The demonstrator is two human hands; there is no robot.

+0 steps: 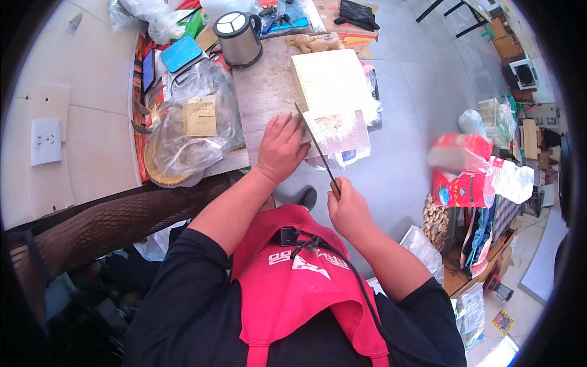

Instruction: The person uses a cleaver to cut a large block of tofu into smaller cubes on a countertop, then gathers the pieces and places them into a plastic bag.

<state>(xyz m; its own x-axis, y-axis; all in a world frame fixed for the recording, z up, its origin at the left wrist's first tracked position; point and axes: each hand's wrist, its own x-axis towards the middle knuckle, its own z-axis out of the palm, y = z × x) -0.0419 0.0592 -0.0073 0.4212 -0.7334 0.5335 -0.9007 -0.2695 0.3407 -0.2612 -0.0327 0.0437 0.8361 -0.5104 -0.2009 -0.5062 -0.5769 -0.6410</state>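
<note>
My right hand [349, 206] grips the handle of a long, thin-bladed knife [321, 153], its tip pointing away from me. The blade runs along the near left edge of pale yellow slabs on a worn board [263, 87]. My left hand [284, 147] lies flat with its fingers over a pale piece just left of the blade; the fingers largely hide that piece. Beyond the knife stands a large pale yellow block [330, 82], with crumbs by its right edge. A ginger root [314, 43] lies behind the block. To the left, a smaller tan block [200, 118] sits on clear plastic.
A steel lidded mug [238, 39] stands at the board's back left. Left of it lie a blue-topped box [181, 53] and a phone [148, 71]. A round tan-surfaced item [163, 167] sits under the plastic. Red bags [461, 188] stand at the right.
</note>
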